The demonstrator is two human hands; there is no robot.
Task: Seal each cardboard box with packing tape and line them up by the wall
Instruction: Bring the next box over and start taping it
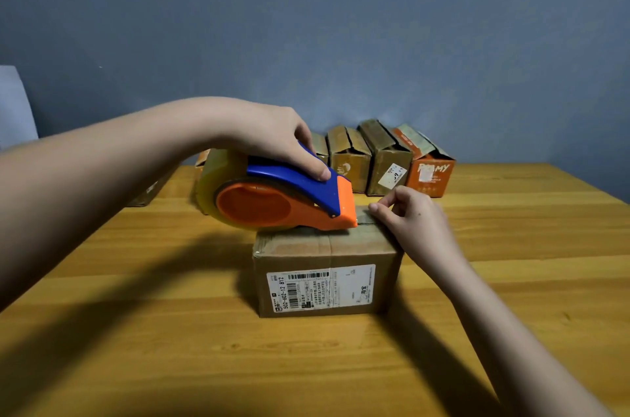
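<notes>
A brown cardboard box [327, 280] with a white shipping label on its front stands mid-table. On its top rests an orange and blue tape dispenser [279, 198] holding a roll of clear tape. My left hand [272, 140] grips the dispenser from above, thumb on the blue handle. My right hand [416, 222] sits at the box's top right edge, with its fingertips pinching or pressing something just past the dispenser's nose. Tape strips show on the box top.
Several cardboard boxes [385, 160] stand in a row by the blue-grey wall, the rightmost one orange [431, 174]. Another box [150, 191] lies behind my left forearm, mostly hidden. The wooden table [170, 331] stretches toward me. A pale chair back [13, 106] shows at far left.
</notes>
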